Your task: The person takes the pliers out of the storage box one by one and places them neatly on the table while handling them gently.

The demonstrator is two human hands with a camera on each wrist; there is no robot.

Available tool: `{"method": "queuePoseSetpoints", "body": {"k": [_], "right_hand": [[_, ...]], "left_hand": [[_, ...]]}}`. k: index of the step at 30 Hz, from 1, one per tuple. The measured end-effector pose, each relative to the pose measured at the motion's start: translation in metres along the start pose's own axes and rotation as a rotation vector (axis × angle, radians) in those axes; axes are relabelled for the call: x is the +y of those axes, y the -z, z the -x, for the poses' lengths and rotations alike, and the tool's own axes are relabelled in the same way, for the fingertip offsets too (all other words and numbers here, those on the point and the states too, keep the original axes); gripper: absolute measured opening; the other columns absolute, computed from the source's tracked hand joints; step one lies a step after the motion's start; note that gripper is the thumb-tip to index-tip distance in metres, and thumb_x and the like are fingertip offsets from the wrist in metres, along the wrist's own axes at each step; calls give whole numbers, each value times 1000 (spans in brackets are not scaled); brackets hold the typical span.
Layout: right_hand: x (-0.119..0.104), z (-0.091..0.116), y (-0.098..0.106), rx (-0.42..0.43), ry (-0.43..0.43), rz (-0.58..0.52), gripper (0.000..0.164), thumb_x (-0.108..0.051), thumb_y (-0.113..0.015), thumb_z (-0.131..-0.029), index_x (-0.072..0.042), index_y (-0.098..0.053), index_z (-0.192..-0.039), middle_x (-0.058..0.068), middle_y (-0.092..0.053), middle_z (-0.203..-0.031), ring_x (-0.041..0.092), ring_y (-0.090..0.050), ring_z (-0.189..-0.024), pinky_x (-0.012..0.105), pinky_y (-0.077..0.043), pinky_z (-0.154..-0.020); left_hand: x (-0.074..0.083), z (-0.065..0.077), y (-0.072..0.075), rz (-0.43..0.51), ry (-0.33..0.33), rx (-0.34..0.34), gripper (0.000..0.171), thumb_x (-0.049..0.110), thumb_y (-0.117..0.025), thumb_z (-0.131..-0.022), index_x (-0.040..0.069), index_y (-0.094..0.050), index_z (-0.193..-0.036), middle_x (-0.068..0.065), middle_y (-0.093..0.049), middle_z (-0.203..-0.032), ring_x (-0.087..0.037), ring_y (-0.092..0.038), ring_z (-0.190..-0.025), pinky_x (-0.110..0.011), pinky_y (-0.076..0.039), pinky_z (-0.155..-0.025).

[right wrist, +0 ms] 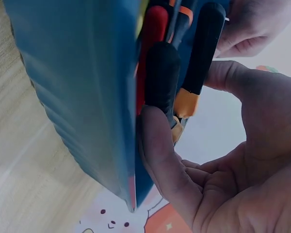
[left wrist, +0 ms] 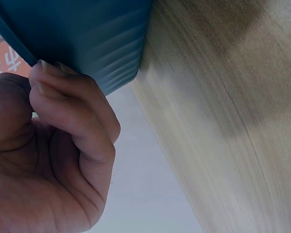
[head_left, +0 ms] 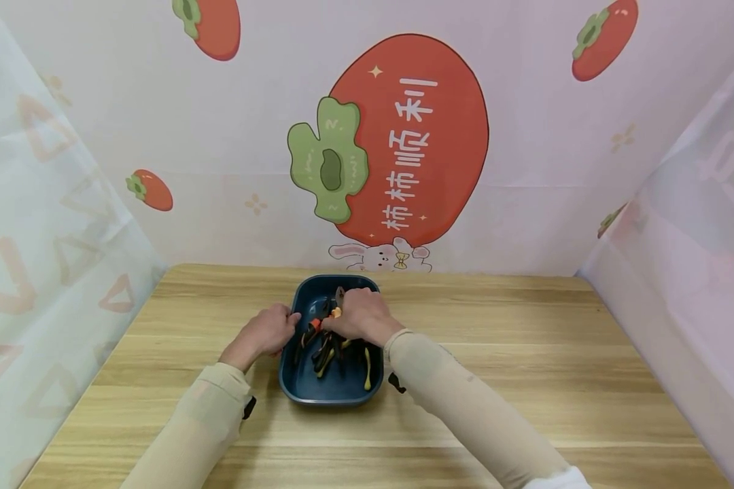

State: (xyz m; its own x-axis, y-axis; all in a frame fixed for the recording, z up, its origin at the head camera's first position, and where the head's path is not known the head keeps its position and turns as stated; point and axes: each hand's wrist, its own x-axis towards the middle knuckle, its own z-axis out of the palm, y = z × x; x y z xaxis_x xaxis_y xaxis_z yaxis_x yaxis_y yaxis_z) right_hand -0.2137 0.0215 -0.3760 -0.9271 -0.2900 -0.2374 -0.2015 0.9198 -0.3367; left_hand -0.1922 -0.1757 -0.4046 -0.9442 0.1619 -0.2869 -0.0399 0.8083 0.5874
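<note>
A deep blue plastic bin (head_left: pixel 330 401) sits on the table with several hand tools in it. My left hand (head_left: pixel 269 329) grips its left rim; in the left wrist view the curled fingers (left wrist: pixel 72 104) press the ribbed outer wall (left wrist: pixel 106 53) just under the rim. Reaching inside, my right hand (head_left: pixel 363 316) holds a pair of pliers with black and orange handles (right wrist: pixel 186 102), thumb and fingers on either side of them. The pliers' metal jaws point toward the bin's far end. Below lie black-and-yellow handled tools (head_left: pixel 323 365), a red-and-black handled one (head_left: pixel 314 326) and a yellow handle (head_left: pixel 368 372).
The wooden table (head_left: pixel 495 353) extends on both sides of the bin. A white cloth backdrop (head_left: pixel 245 136) printed with persimmons rises behind its far edge, with cloth walls at left and right.
</note>
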Motion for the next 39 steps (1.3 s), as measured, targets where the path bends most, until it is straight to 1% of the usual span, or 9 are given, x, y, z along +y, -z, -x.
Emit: {"method": "queuePoseSetpoints", "body": {"k": [4,9,14,21,26,28,34,39], "right_hand": [[3,6,6,13,3,-49,45,-53,-70,-90,-13,-66,-70,2,-60,-63,18,-61,-63,29,-48,-56],[7,11,11,33,-3,-88,45,-51,-70,-90,-13,-64,-68,3,-58,-63,19,-61,-62,29,-47,-54],[8,18,17,52,-11,-120,44,-51,-71,-89,-12,-64,-70,4,-60,-62,18,-61,-58,29,-45,-52],[18,26,28,90,12,-159,42,-49,-73,-88,-11,-63,-76,5,-58,-66,19,-60,-57,28,-42,-49],[26,31,34,123,-6,-174,42,-48,-75,-87,-9,-61,-83,6,-58,-68,19,-59,-58,29,-42,-48],[28,33,35,136,-11,-164,44,-50,-75,-86,-9,-60,-85,5,-56,-67,19,-58,-58,29,-41,-48],[38,38,37,152,-27,-163,47,-53,-74,-86,-9,-59,-78,2,-51,-58,19,-56,-51,28,-37,-45],[46,43,39,157,-45,-185,45,-49,-75,-86,-9,-59,-74,1,-49,-54,18,-52,-46,27,-34,-42]], "left_hand": [[1,1,-1,-20,-8,8,33,24,-40,-110,3,-57,-91,-7,-54,-58,-17,-53,-45,-31,-43,-49],[1,2,-1,-36,-17,18,32,24,-41,-109,4,-57,-90,-7,-55,-57,-18,-54,-45,-32,-44,-50],[1,3,-2,-38,-16,26,32,23,-41,-109,3,-57,-91,-7,-55,-57,-18,-55,-45,-33,-45,-50],[2,4,-2,-48,-28,34,31,22,-41,-109,3,-58,-92,-7,-56,-58,-19,-57,-45,-33,-46,-50],[2,4,-2,-51,-34,35,31,22,-41,-109,3,-58,-91,-7,-56,-58,-20,-57,-46,-33,-46,-50],[2,3,-2,-55,-30,35,31,22,-41,-109,3,-58,-91,-7,-56,-58,-20,-57,-46,-33,-46,-50],[2,3,-3,-53,-33,29,31,21,-41,-110,3,-58,-91,-7,-55,-58,-19,-55,-45,-33,-46,-50],[3,2,-3,-51,-28,22,31,22,-41,-109,4,-58,-91,-7,-55,-57,-18,-54,-44,-32,-45,-49]]}}
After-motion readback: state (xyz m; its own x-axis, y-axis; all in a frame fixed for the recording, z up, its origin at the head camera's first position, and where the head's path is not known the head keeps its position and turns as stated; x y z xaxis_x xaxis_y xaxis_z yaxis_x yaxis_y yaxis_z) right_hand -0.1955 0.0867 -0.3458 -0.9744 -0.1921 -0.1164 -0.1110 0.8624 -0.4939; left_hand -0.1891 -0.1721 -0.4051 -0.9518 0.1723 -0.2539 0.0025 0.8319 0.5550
